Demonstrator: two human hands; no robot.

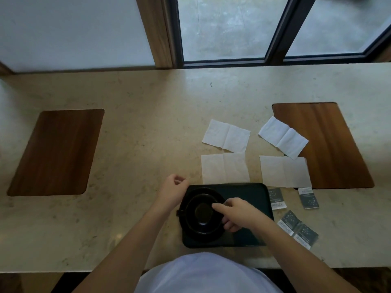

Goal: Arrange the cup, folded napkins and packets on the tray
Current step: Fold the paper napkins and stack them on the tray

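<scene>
- My right hand [234,214] pinches the cup [203,212] rim, to settle it at the tray [249,193] left side.
- My left hand [171,191], loosely curled and holding nothing, waits beside it.

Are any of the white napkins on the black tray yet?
No, all four napkins lie on the counter beyond the tray, none on it.

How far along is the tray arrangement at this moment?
Early. Done: the black cup sits at the tray's left end. In hand: the right hand grips the cup's rim; the left hand rests by the tray's corner. Left: four napkins lie unfolded and four packets remain on the counter.
</scene>
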